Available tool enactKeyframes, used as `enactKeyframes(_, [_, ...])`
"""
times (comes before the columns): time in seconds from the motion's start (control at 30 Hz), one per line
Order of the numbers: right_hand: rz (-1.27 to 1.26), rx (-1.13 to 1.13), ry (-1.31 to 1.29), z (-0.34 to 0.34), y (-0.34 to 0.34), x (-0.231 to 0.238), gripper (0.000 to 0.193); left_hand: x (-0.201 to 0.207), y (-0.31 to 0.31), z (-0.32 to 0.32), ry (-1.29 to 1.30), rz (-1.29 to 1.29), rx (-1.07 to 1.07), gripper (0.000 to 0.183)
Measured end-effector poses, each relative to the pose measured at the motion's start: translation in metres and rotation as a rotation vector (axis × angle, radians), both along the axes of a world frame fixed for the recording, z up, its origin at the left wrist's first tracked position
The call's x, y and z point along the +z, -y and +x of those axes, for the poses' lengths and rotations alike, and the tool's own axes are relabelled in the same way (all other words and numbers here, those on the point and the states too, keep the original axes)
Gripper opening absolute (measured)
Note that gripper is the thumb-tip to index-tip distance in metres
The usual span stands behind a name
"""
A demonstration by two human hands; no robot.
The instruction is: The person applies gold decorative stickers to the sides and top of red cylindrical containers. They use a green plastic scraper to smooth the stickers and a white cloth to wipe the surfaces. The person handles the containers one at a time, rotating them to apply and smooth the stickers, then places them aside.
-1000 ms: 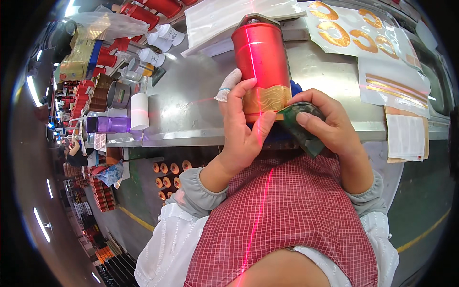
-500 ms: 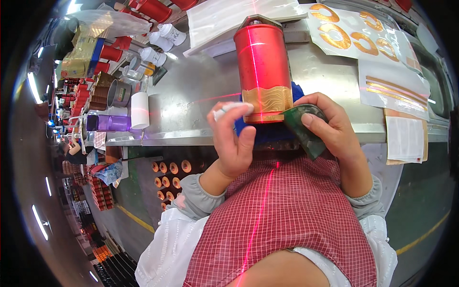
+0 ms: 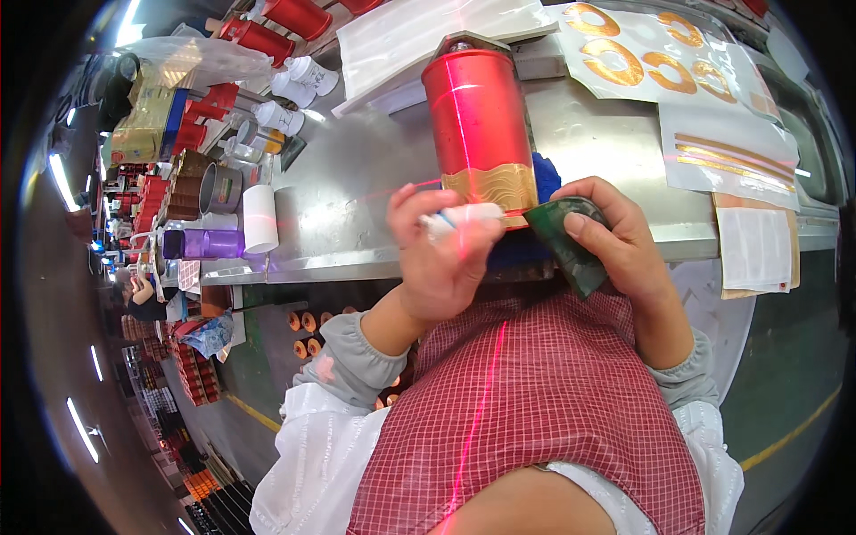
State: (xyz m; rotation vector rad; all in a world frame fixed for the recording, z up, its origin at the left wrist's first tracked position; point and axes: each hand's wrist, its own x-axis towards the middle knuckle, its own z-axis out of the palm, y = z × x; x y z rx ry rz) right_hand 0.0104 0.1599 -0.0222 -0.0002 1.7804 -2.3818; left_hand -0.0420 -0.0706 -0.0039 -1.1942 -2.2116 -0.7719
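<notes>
The red cylinder (image 3: 475, 116) stands out in the upper middle of the frame, its far end toward the top edge and its near end toward the person, with a wavy gold band (image 3: 499, 187) around the near end. Just below that band, right of centre, the right hand (image 3: 615, 236) is closed on a dark green piece (image 3: 578, 254), thumb flat on its upper face and the fingers curled behind; the piece's upper left corner lies at the band's lower right edge, though whether it presses on the band cannot be told. The left hand (image 3: 450, 259), at the centre of the frame, is blurred and loosely half curled, a white cover (image 3: 477, 213) on one finger reaching across the band's lower left part; whether it touches the band, or pinches anything, cannot be told. Blue cloth (image 3: 547, 176) shows beside and under the near end. All this is at the front edge of a metal bench (image 3: 374, 152). Farther out, a sheet (image 3: 572, 55) with gold C-shaped stickers lies in the upper right, gold strips (image 3: 736, 162) on a white backing below it, and white paper (image 3: 753, 245) lower still. Toward the upper left are a white roll (image 3: 259, 219), a purple container (image 3: 212, 242), white bottles (image 3: 312, 75) and more red cylinders (image 3: 256, 41); a red checked apron (image 3: 535, 410) fills the lower middle
</notes>
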Motion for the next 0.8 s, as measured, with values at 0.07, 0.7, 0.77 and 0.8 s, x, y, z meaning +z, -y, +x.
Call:
enactKeyframes(0.07, [0.015, -0.002, -0.003, -0.001, 0.0, 0.004, 0.023, -0.004, 0.002, 0.0, 0.069, 0.106, 0.0, 0.017])
enactKeyframes(0.7, [0.026, -0.043, 0.0, 0.002, -0.003, -0.001, 0.022, -0.007, -0.009, -0.004, 0.325, 0.311, -0.04, 0.02])
enactKeyframes(0.77, [0.04, -0.043, -0.008, 0.002, -0.003, -0.003, 0.023, -0.008, -0.009, -0.003, 0.376, 0.404, -0.043, 0.02])
enactKeyframes(0.8, [0.037, -0.047, -0.018, 0.002, -0.002, -0.004, 0.023, -0.008, -0.008, -0.003, 0.32, 0.343, -0.037, 0.02])
